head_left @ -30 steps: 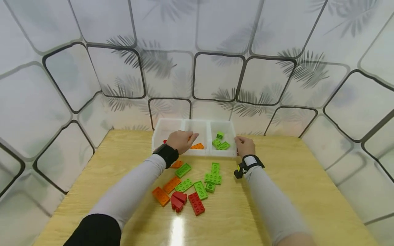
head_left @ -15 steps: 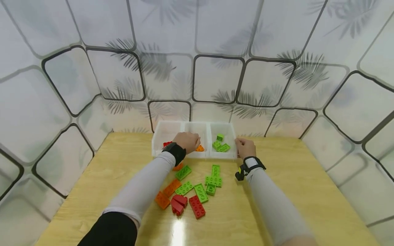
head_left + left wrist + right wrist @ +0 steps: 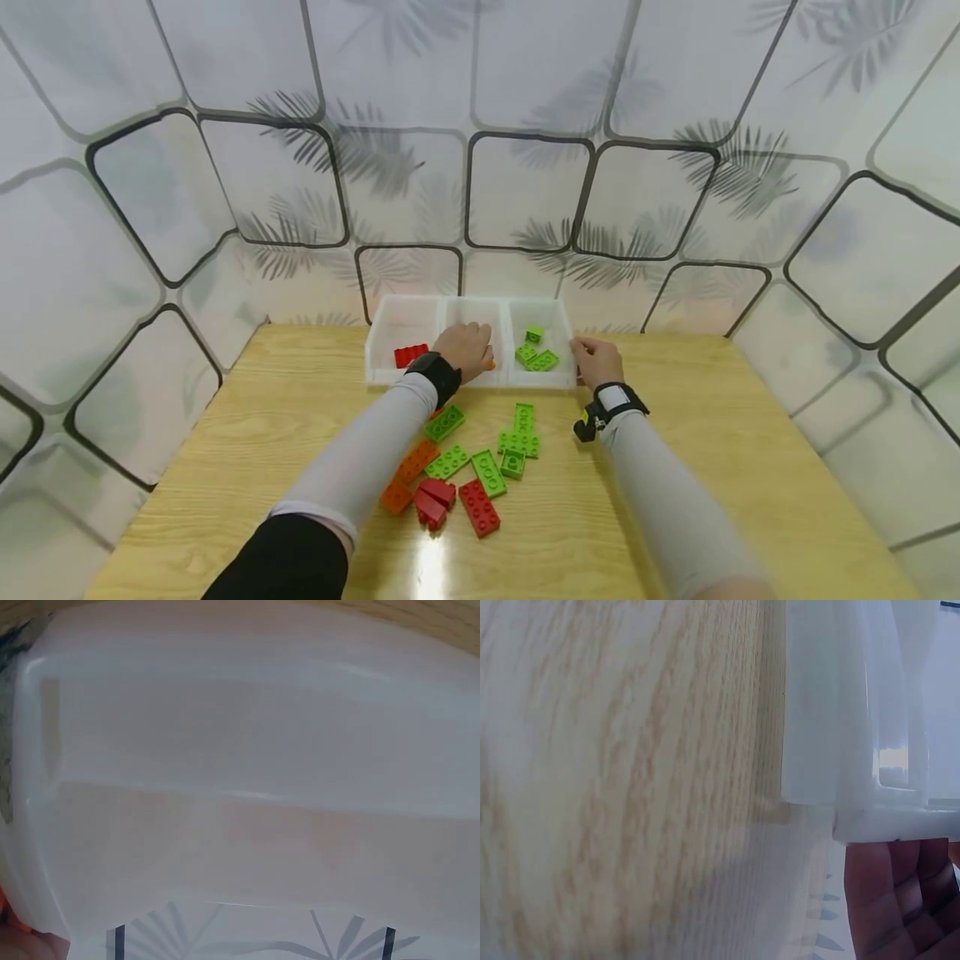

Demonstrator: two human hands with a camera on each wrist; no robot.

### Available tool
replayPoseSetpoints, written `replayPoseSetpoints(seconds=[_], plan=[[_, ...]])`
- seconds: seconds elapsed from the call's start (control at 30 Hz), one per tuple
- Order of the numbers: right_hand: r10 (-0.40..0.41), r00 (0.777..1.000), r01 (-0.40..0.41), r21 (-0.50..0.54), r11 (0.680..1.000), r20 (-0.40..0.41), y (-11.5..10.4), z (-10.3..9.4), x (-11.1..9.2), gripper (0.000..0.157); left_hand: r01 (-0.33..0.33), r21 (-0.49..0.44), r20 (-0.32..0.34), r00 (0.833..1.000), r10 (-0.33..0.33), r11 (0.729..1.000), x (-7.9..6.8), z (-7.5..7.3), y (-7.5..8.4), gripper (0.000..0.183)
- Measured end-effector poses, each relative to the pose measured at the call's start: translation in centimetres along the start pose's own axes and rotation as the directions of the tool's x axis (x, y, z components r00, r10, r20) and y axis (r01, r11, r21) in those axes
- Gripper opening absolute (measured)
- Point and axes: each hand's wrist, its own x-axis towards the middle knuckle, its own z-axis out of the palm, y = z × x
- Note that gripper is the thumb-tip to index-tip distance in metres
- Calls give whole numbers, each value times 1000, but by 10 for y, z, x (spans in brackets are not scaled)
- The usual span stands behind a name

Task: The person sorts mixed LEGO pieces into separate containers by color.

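A white three-compartment box stands at the table's back. My left hand reaches into its middle compartment, fingers bent down at an orange brick, which they appear to pinch; the hand mostly hides it. My right hand grips the box's right wall, its fingers under the rim in the right wrist view. A red brick lies in the left compartment. Several green bricks lie in the right one.
In front of the box, loose bricks lie on the wooden table: several green ones, orange ones partly behind my left forearm, a red brick and red rounded pieces. A patterned curtain stands behind the box.
My left hand has moved right and its fingers have turned down into the middle compartment. The red brick in the left compartment has come into fuller view. My right hand has stayed at the box's wall.
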Motion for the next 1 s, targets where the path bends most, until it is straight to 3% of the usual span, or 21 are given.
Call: replayPoseSetpoints(seconds=[0.1,0.23,0.43,0.63,0.73,0.9,1.0], plan=[[0,1000,0,11,1000,12,2,3,-4,41,-3,92,10,1000,2,996,-5,7,0,29],[6,1000,-6,17,1000,14,2,6,-7,40,30,119,43,998,-35,992,-14,8,1,46],[-1,999,1,7,1000,35,0,6,-8,42,55,53,21,998,-57,997,-22,6,-4,69],[8,999,-8,-4,1000,32,-2,5,-9,40,94,-20,111,990,-91,995,-28,-1,-12,77],[9,1000,-9,4,1000,28,-2,5,-6,41,115,-83,125,987,-104,990,-32,-5,-16,76],[28,999,-29,23,999,32,2,3,1,44,74,-136,62,996,-66,988,-45,-10,-21,72],[45,999,-46,44,998,28,3,0,3,46,17,-129,-23,1000,-20,992,-60,-16,-22,64]])
